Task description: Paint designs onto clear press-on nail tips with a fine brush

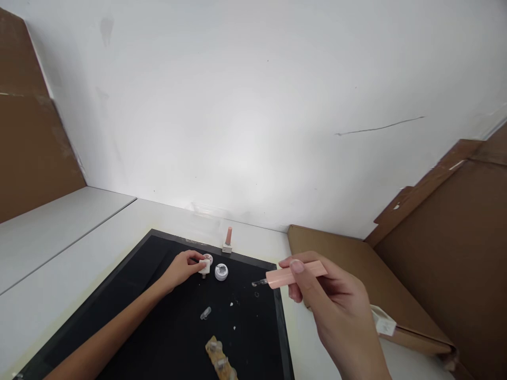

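Between the fingertips of my left hand [185,271] is a small white bottle [204,267], tilted over the black mat [166,316]. My right hand [332,301] holds a pink cap [295,274] whose clear, wet-looking tip [259,283] points left above the mat's right side. Beside the bottle sits a round white container [221,272]; another round container [208,259] is partly hidden behind my left fingers. At the mat's back edge a white bottle with a pink cap [227,240] stands upright.
A clear small piece [205,313] and white crumbs lie on the mat. Near the front is a yellowish strip [221,359] with clear pieces on it. A flat cardboard box [340,253] lies at the right, with a small white box [383,320] by its edge.
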